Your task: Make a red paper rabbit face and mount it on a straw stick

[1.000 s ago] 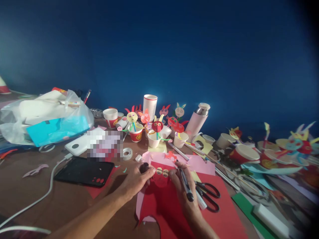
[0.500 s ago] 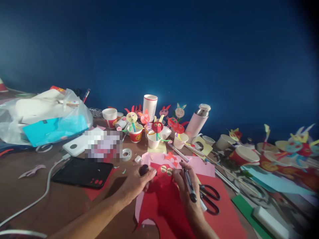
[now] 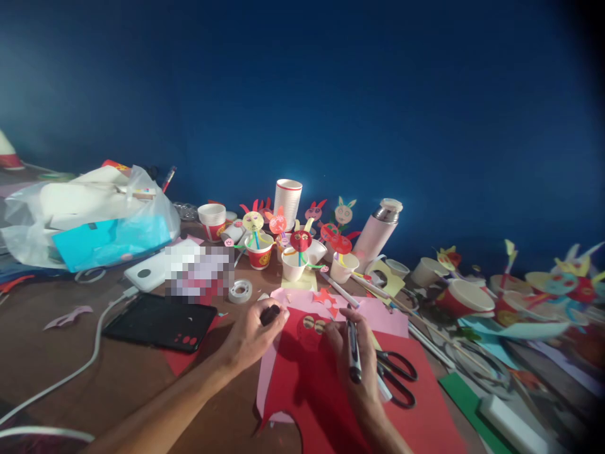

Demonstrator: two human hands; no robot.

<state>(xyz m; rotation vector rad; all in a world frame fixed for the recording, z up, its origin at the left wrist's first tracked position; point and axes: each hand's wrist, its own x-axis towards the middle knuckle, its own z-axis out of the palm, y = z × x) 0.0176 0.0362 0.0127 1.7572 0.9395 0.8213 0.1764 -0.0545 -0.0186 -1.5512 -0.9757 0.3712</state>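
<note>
My left hand (image 3: 258, 331) is closed around a short black pen cap (image 3: 270, 314), just left of a round red paper face (image 3: 309, 334). Two pale paper eyes with dark marks (image 3: 314, 325) are on that face. A grey and black marker pen (image 3: 353, 353) rests in my right hand (image 3: 352, 347), its rear end pointing toward me. The fingers of this hand are bent close to the eyes; the writing tip is hard to make out. Under both hands lies a large red paper sheet (image 3: 331, 403) over pink paper (image 3: 387, 317).
Black-handled scissors (image 3: 399, 378) lie right of my right hand. Paper cups with puppet faces (image 3: 259, 252), a stack of cups (image 3: 288, 205) and a pink flask (image 3: 377, 230) stand behind. Left are a tape roll (image 3: 240, 291), black phone case (image 3: 161, 321), white power bank (image 3: 163, 265) and plastic bag (image 3: 28, 214).
My left hand has drawn back left from the edge of the red face, with the black cap still in it. My right hand stays near the eyes, the pen tilted slightly more upright.
</note>
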